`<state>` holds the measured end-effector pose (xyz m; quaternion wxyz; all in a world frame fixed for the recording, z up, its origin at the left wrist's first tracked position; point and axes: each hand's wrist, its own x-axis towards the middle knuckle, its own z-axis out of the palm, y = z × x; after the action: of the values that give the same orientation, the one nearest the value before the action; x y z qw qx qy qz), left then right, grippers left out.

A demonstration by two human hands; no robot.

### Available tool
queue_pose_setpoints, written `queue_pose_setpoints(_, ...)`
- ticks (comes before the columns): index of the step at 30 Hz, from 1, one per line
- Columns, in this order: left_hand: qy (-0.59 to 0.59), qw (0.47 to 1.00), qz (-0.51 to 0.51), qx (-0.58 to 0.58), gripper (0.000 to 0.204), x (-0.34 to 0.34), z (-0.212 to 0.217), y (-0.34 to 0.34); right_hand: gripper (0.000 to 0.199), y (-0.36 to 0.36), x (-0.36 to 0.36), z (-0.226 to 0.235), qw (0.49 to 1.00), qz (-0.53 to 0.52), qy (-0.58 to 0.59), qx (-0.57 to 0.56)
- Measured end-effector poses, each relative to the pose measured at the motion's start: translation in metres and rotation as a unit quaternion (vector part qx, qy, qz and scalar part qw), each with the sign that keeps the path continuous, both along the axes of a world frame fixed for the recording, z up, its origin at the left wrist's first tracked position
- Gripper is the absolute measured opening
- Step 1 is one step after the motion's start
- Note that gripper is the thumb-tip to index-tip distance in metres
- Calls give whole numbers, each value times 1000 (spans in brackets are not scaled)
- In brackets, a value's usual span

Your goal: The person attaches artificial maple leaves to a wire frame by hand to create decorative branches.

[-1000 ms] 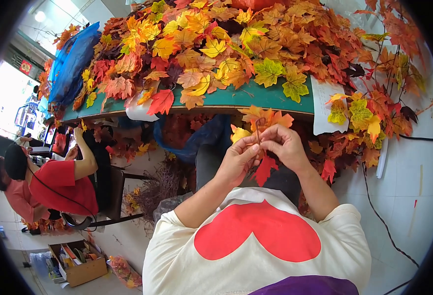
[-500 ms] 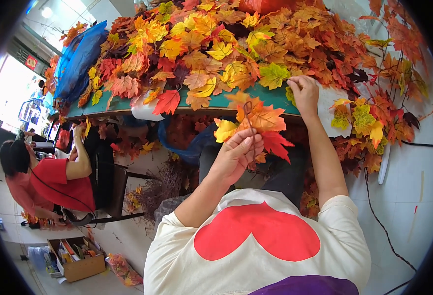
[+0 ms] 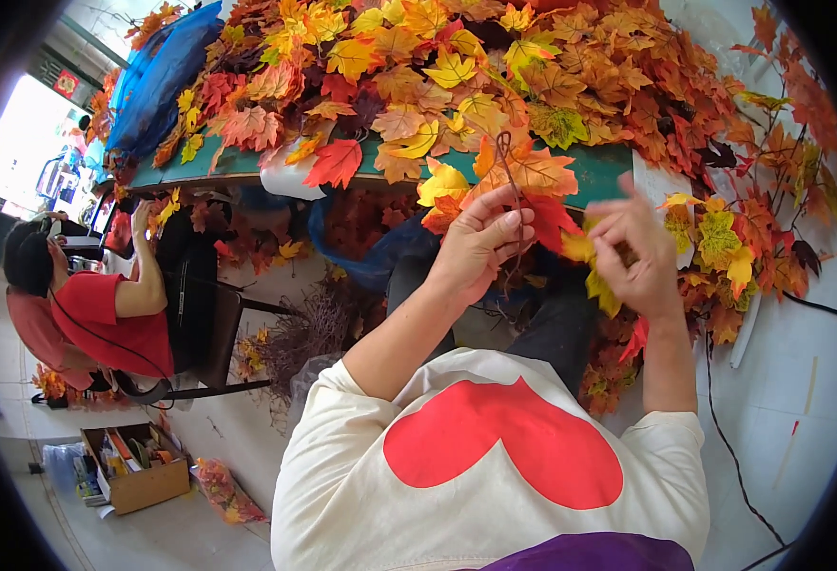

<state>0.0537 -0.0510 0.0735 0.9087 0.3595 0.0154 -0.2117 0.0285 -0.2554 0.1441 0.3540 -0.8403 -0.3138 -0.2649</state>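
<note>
My left hand (image 3: 480,243) is closed round a brown wire-like stem (image 3: 506,162) with a loop at its top. Orange, yellow and red artificial maple leaves (image 3: 533,173) fan out from the stem, just beyond the fingers. Beside it on the right, my right hand (image 3: 635,252) is curled, partly smeared by motion, with a yellow artificial maple leaf (image 3: 602,288) at its thumb and fingers. Both hands are over my lap, in front of the green table edge (image 3: 604,173).
A big heap of artificial maple leaves (image 3: 409,67) covers the table. Leafy branches (image 3: 723,238) stand at the right. Below the table is a blue bag (image 3: 366,257); a bundle of bare stems (image 3: 309,333) lies left. A person in red (image 3: 105,314) sits further left.
My right hand has come back from the table edge toward the left hand, bringing a yellow leaf. The left hand, still on the stem, has moved slightly up and right.
</note>
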Motion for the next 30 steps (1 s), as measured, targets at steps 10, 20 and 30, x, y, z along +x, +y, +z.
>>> queue_pose_setpoints(10,-56,995,85,-13,30,-26,-5,-21,12,45,-22,-42,965,-23,206,159)
queue_pose_setpoints(20,-133,979,151,20,29,-39,-3,-28,11,48,-30,-46,968,-47,190,156)
queue_pose_setpoints(30,-239,942,199,130,30,-38,-10,-33,10,44,-30,-45,969,-51,190,147)
